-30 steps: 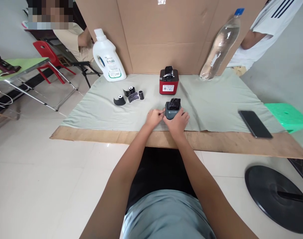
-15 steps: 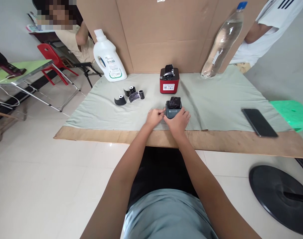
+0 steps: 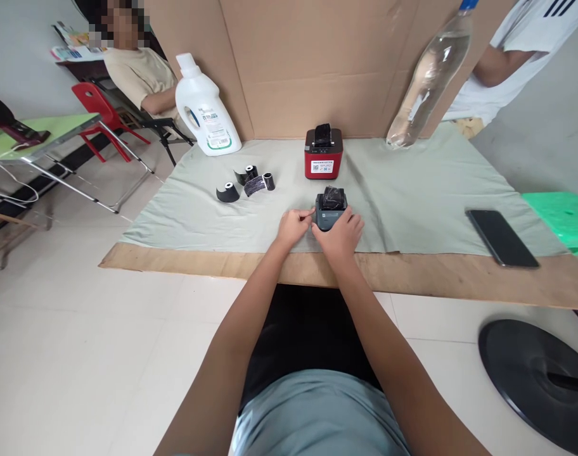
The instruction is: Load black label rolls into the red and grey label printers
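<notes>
A small dark grey printer (image 3: 327,219) stands on the cloth close to the front edge, with crinkled black strip (image 3: 334,197) bulging from its top. My right hand (image 3: 341,235) is wrapped round its front and right side, thumb at the lower left corner. Bent and closed, the fingers of my left hand (image 3: 293,228) meet the printer's left edge; the exact contact there is too small to make out. Straight behind it is a red and black printer (image 3: 323,163), also with black strip (image 3: 322,135) sticking up. Several black rolls, one a partly unwound roll (image 3: 269,182), lie to the left.
Against the cardboard panel (image 3: 312,69) lean a white detergent bottle (image 3: 208,111) and a clear bottle (image 3: 429,79). A phone (image 3: 502,238) lies by the right front edge, near a green stool (image 3: 558,218). One person (image 3: 139,76) sits back left; another person (image 3: 500,69) is back right.
My hands keep their hold on the grey printer, with hardly any shift. The view has tilted slightly. The seated person at the back left has lowered an arm.
</notes>
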The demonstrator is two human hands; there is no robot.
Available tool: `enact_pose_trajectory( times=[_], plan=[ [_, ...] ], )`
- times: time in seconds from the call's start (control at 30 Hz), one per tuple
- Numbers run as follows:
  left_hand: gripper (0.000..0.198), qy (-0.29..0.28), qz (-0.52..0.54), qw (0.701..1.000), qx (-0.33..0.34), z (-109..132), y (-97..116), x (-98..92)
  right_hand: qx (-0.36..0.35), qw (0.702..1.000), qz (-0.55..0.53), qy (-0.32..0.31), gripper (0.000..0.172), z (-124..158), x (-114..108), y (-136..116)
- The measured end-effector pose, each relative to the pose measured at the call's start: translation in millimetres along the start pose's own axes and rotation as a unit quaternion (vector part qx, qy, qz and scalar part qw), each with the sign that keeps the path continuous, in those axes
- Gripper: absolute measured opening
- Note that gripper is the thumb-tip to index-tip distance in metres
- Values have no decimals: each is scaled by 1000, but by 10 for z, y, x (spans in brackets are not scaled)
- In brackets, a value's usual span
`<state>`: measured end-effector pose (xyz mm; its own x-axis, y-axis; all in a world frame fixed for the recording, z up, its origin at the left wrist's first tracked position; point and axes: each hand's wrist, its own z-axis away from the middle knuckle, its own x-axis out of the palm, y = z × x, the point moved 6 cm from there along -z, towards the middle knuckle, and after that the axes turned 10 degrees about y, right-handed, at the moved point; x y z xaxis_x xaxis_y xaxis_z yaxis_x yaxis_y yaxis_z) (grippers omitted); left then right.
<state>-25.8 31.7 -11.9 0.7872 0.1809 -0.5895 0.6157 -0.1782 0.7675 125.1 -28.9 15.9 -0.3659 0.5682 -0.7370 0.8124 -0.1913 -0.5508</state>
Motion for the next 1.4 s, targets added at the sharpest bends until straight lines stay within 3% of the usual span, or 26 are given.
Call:
enact_pose_trajectory(
  times=[0.3,0.53,0.73,0.9,1.1,1.27,1.4],
  plan=[
    [38,41,104,993,-34,3,31,1,5,999,-49,-6,90,8,-6,34],
    [40,17,155,986,-61,-3,13,20,25,996,-79,-18,87,2,-21,53],
    [46,54,2,994,90,96,286,8,31,994,-105,-7,83,4,2,94],
    [38,58,10,984,168,164,417,26,63,986,-150,-22,68,-47,28,172],
    [37,66,62,979,181,174,409,-27,84,968,-222,-76,59,-333,-24,256],
    [42,32,96,974,201,175,458,-11,-23,959,-254,-122,60,-766,27,224],
    [45,16,118,977,179,174,440,-8,-60,937,-303,-163,60,-1113,153,190]
  ],
)
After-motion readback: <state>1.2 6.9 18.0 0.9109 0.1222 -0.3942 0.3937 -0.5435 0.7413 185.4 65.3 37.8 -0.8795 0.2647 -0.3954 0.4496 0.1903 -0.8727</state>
